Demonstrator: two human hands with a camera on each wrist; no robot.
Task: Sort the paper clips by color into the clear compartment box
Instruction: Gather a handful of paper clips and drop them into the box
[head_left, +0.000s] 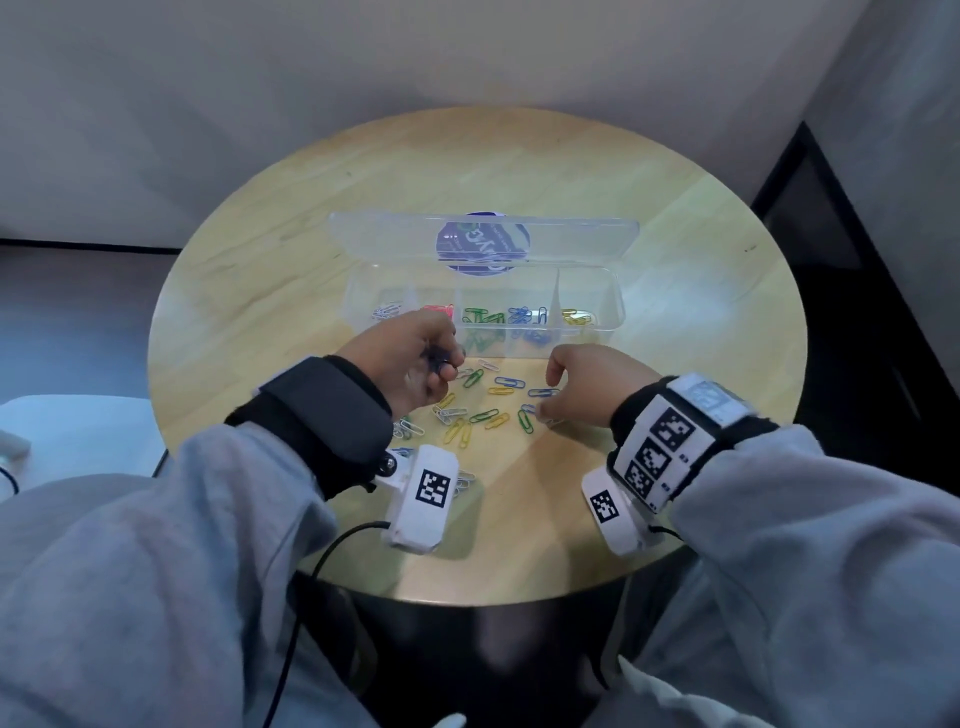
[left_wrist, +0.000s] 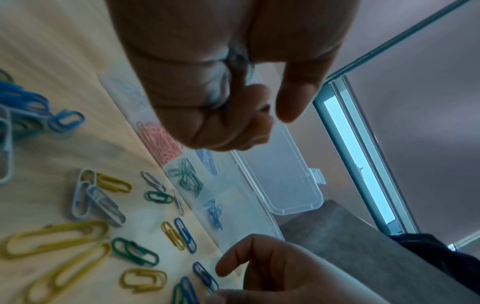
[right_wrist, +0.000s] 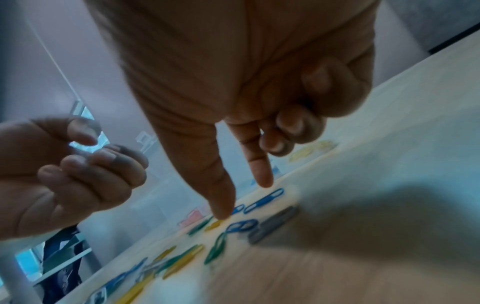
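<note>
Sitting at a round wooden desk (head_left: 597, 171), a person in grey sleeves has both hands low over a scatter of loose paper clips (head_left: 483, 410) in yellow, green, blue and pale grey. The clear compartment box (head_left: 615, 306) lies just beyond the scatter with its lid (head_left: 374, 234) tipped open at the back. Its sections already hold sorted clips, running pale, pink, green, blue and yellow from left to right.

The left hand (head_left: 410, 358) is raised just in front of the box, fingers curled in with something dark at the fingertips. From the left wrist view I cannot tell whether that is a clip. The right hand (head_left: 587, 387) is down among the loose clips, thumb and forefinger extended and slightly apart, the other fingers tucked in. Its fingertips (right_wrist: 221, 209) reach a blue clip (right_wrist: 265, 200) on the desk, not closed on it.
</note>
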